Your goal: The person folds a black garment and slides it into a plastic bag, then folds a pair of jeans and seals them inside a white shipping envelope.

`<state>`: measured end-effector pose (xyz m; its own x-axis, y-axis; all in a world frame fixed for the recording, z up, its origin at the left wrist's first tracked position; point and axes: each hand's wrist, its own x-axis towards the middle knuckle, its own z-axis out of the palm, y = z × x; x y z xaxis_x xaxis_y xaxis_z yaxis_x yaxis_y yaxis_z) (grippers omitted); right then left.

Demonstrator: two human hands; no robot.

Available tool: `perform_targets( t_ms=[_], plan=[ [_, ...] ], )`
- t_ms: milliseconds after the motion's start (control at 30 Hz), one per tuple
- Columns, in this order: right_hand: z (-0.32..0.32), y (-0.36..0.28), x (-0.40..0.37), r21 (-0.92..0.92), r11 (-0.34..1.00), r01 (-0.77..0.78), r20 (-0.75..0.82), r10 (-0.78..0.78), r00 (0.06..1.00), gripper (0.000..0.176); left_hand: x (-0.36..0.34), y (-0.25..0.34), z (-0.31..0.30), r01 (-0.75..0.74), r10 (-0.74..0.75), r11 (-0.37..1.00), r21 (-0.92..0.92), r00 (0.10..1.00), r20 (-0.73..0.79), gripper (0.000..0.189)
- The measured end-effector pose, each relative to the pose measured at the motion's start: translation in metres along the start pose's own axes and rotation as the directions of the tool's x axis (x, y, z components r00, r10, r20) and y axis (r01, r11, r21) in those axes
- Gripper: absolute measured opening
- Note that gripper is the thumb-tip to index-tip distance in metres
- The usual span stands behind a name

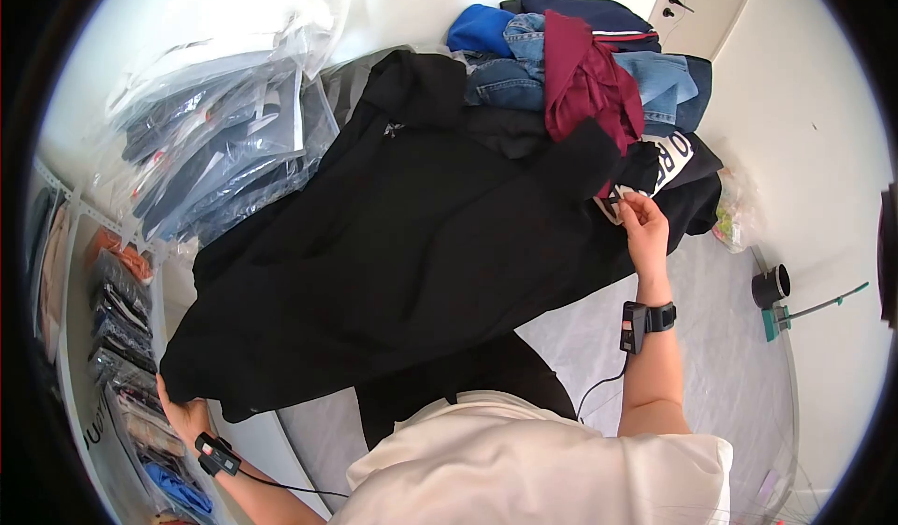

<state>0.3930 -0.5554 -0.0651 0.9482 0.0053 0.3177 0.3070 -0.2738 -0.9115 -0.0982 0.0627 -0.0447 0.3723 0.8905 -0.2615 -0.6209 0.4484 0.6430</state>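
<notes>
A large black garment [393,244] is stretched out in front of me, with a small light logo near its top. My left hand [184,415] grips its lower left corner, the fingers mostly hidden behind the cloth. At the opposite end, my right hand [644,226] has thumb and fingers pinched together by the garment's right edge. What exactly they pinch there is too small to make out. Just beyond that hand lies a black-and-white printed cloth [669,162]. Each wrist wears a strapped device with a cable.
Behind the garment, clothes are heaped, including a maroon piece [589,81] and blue jeans [510,81]. Plastic-wrapped clothes [224,151] are stacked at the left. Shelves of folded clothes [122,319] stand below them. A black bin [771,286] and a green-handled tool [778,321] are at the right wall.
</notes>
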Motion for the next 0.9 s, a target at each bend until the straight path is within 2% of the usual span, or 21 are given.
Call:
perform_targets(
  t_ms=[133,200,233,267,333,367,400,433,467,500,533,600,633,667,700,733,767,800,867,900],
  plan=[
    [0.010,-0.028,0.019,-0.064,0.996,0.067,-0.014,-0.068,0.998,0.033,-0.006,-0.010,0.008,0.015,-0.019,0.993,0.113,0.999,0.031,0.031],
    [0.016,-0.037,0.035,-0.321,0.927,0.194,0.060,-0.185,0.981,0.047,-0.007,-0.013,0.011,0.021,-0.025,0.995,0.102,0.999,0.038,0.032],
    [0.018,-0.046,0.041,-0.359,0.879,0.314,0.120,-0.290,0.950,0.048,-0.006,-0.014,0.012,0.028,-0.032,0.995,0.091,0.999,0.041,0.033],
    [0.020,-0.048,0.049,-0.352,0.878,0.323,0.121,-0.299,0.946,0.048,-0.005,-0.013,0.013,0.019,-0.022,0.996,0.084,0.999,0.043,0.033],
    [0.024,-0.051,0.060,-0.339,0.682,0.648,0.280,-0.584,0.762,0.036,-0.006,-0.010,0.011,0.043,-0.050,0.996,0.076,0.995,0.090,0.032],
    [0.029,-0.070,0.058,-0.283,0.664,0.692,0.350,-0.601,0.719,0.019,-0.005,-0.008,0.011,0.019,-0.021,0.999,0.051,0.999,0.034,0.032],
    [0.030,-0.083,0.058,-0.271,0.663,0.698,0.351,-0.607,0.713,0.019,-0.004,-0.004,0.011,0.007,-0.008,0.999,0.047,0.999,0.031,0.032],
    [0.030,-0.093,0.060,-0.100,0.854,0.510,0.375,-0.443,0.815,0.014,-0.003,-0.001,0.011,-0.012,0.007,0.997,0.082,0.998,0.061,0.032],
    [0.031,-0.097,0.063,0.060,0.964,0.259,0.433,-0.259,0.863,0.009,-0.003,0.002,0.010,-0.030,0.019,0.993,0.117,0.996,0.092,0.033],
    [0.031,-0.097,0.073,0.065,0.934,0.352,0.338,-0.353,0.873,0.004,0.008,0.013,0.000,0.002,-0.015,0.996,0.091,0.990,0.143,0.033],
    [0.030,-0.105,0.078,0.089,0.926,0.366,0.187,-0.376,0.908,0.003,0.018,0.027,-0.012,-0.001,-0.012,0.996,0.092,0.990,0.140,0.033],
    [0.022,-0.109,0.099,0.325,0.927,0.188,0.011,-0.202,0.979,0.009,0.034,0.048,-0.033,-0.127,0.079,0.978,0.165,0.960,0.269,0.033],
    [0.016,-0.105,0.111,0.336,0.932,0.135,-0.032,-0.132,0.991,0.012,0.035,0.056,-0.030,-0.032,0.016,0.998,0.054,0.961,0.275,0.036],
    [0.007,-0.098,0.118,0.349,0.933,0.085,-0.077,-0.062,0.995,0.015,0.040,0.057,-0.037,-0.029,0.013,0.998,0.054,0.960,0.280,0.036],
    [-0.006,-0.084,0.123,0.348,0.933,0.088,-0.083,-0.064,0.995,0.015,0.046,0.057,-0.048,-0.167,0.121,0.971,0.171,0.960,0.253,0.037],
    [-0.018,-0.065,0.130,0.188,0.982,0.012,-0.071,0.001,0.997,0.017,0.050,0.056,-0.053,-0.296,0.232,0.911,0.286,0.943,0.239,0.038],
    [-0.024,-0.055,0.134,0.022,0.998,-0.066,-0.070,0.067,0.995,0.019,0.043,0.056,-0.037,-0.067,0.053,0.987,0.150,0.994,0.093,0.041],
    [-0.025,-0.051,0.129,0.020,0.998,-0.064,-0.071,0.065,0.995,0.019,0.043,0.052,-0.040,-0.065,0.052,0.987,0.147,0.994,0.093,0.041],
    [-0.034,-0.039,0.099,0.128,0.982,-0.136,0.105,0.123,0.987,0.021,0.044,0.040,-0.050,-0.111,0.114,0.971,0.209,0.994,0.001,0.044],
    [-0.036,-0.034,0.084,0.113,0.984,-0.140,0.151,0.123,0.981,0.022,0.044,0.032,-0.048,-0.100,0.119,0.979,0.179,0.988,-0.099,0.049]
  ],
)
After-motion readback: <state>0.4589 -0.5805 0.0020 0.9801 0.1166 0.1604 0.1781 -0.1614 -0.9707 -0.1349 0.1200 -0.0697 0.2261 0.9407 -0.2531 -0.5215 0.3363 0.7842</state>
